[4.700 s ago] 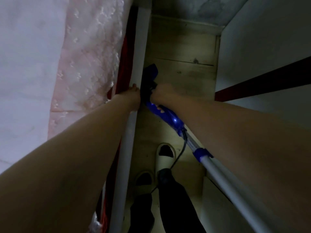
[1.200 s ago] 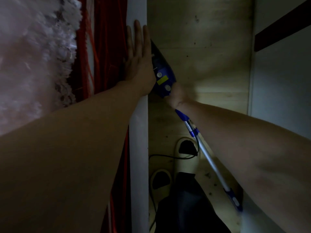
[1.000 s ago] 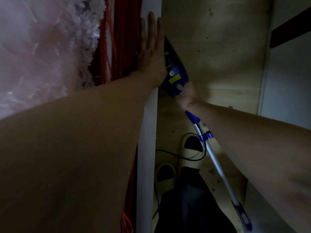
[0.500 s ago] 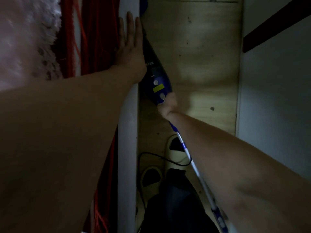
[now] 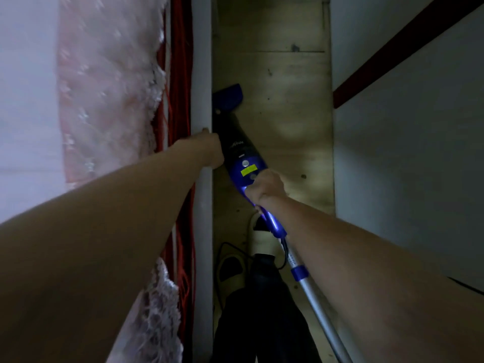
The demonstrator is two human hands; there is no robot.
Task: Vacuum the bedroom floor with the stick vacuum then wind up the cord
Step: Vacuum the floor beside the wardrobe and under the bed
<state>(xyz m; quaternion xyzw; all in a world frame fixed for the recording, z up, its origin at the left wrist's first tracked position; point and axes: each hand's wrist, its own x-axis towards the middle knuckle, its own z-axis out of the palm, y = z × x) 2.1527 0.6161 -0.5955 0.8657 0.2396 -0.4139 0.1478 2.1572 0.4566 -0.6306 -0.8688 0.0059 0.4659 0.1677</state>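
The blue stick vacuum (image 5: 245,163) leans down the narrow strip of wooden floor (image 5: 288,106), its dark floor head (image 5: 228,98) set against the bed side. My right hand (image 5: 265,187) grips the vacuum's handle just below the yellow label. Its silver tube (image 5: 315,299) runs back under my right forearm. My left hand (image 5: 209,149) holds the edge of the grey bed rail (image 5: 201,74), thumb on top, fingers hidden over the side. The black cord (image 5: 227,246) loops on the floor by my feet.
A pink lace bedspread (image 5: 110,82) and red fringe (image 5: 178,74) hang at the left. A white panel with a dark red stripe (image 5: 408,113) bounds the strip on the right. My cream slippers (image 5: 231,269) and dark trouser leg (image 5: 262,315) stand below.
My left hand, flat on the rail before, now holds its edge nearer to me. The vacuum's floor head has come out from the bed side into view.
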